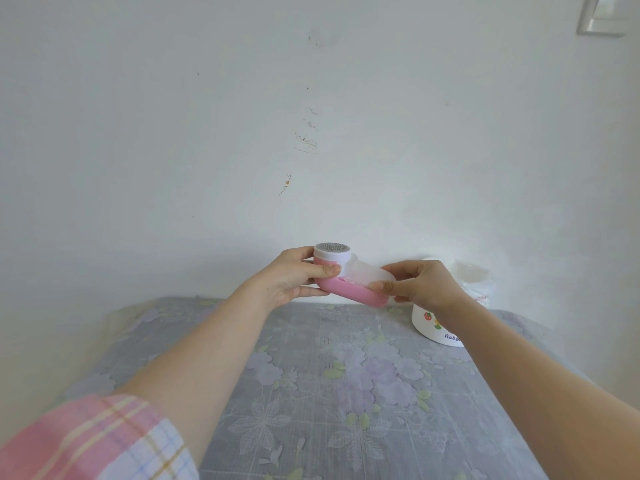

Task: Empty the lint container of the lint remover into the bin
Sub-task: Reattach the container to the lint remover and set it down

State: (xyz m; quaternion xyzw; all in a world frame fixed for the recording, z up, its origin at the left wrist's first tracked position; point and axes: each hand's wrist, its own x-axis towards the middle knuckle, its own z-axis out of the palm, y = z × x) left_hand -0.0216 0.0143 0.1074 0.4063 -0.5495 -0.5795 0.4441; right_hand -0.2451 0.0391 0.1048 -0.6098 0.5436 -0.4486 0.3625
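A pink and white lint remover (349, 292) with a round metal mesh head is held in the air above the far edge of the table. My left hand (294, 277) grips its head end, thumb across the white collar. My right hand (420, 284) pinches the translucent lint container (369, 274) on the top of the pink body, at the handle end. The container sits on the body. A small white bin (429, 323) with a plastic liner and strawberry print stands on the table behind and below my right hand, partly hidden by that wrist.
The table (346, 393) carries a grey-purple floral cloth and stands against a white wall (311, 133). A light switch plate (604, 15) is at the upper right. My left sleeve (93, 441) is pink plaid.
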